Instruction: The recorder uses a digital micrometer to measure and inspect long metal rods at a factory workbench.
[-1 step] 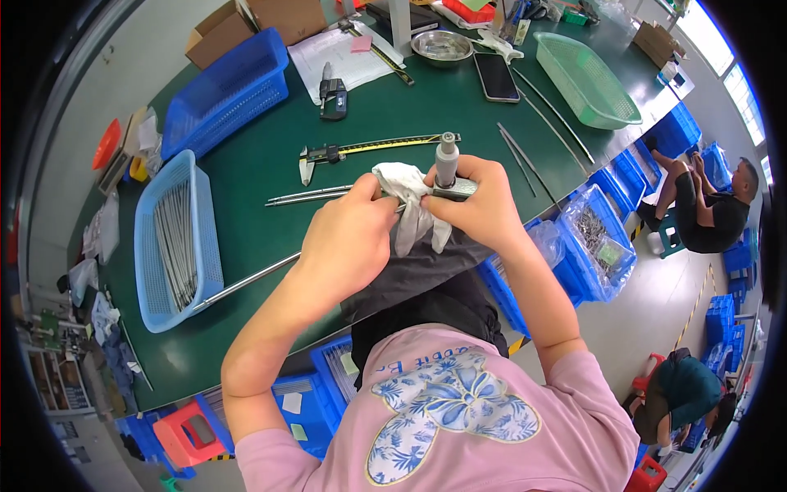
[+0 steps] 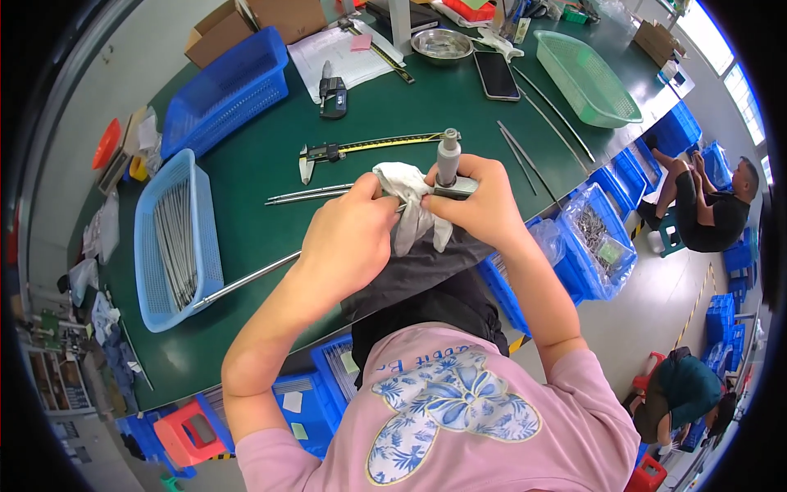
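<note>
My left hand (image 2: 351,231) is closed round a long thin metal rod (image 2: 254,276), whose far end runs down to the left past the light-blue basket. In my right hand (image 2: 482,201) is a micrometer (image 2: 448,161), its grey barrel pointing up and its metal frame between the fingers. A white cloth or glove (image 2: 403,182) hangs bunched between both hands, against the fingertips. The rod's end by the micrometer is hidden behind the cloth and fingers. Beyond my hands lies a digital caliper (image 2: 361,148). Two more rods (image 2: 307,196) lie just behind my left hand.
The light-blue basket (image 2: 141,246) at left holds several rods. Behind it stands a blue basket (image 2: 266,70). Another micrometer (image 2: 334,97), a metal bowl (image 2: 443,47), a phone (image 2: 497,76) and a green basket (image 2: 586,82) are farther back. Two people sit at right.
</note>
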Tool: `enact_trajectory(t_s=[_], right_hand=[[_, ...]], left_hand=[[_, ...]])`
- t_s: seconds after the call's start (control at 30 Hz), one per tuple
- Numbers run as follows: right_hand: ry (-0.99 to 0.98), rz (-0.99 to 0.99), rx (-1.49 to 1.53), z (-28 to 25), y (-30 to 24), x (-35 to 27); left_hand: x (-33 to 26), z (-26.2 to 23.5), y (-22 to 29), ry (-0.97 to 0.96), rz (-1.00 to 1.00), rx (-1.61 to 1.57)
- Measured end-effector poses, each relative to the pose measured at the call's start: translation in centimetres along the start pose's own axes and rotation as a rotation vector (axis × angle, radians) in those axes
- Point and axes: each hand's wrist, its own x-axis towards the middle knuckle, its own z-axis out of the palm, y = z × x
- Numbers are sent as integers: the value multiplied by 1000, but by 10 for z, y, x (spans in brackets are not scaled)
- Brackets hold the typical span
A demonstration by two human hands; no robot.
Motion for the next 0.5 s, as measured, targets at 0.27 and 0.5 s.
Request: enact_trajectory(t_s=[0.27,0.5], right_hand=[[-84,40,-61,-1,-1,-4],[-10,86,23,6,3,-5]], left_hand=[[-2,7,-6,-34,5,-87],[-3,2,-3,-37,-1,-71]])
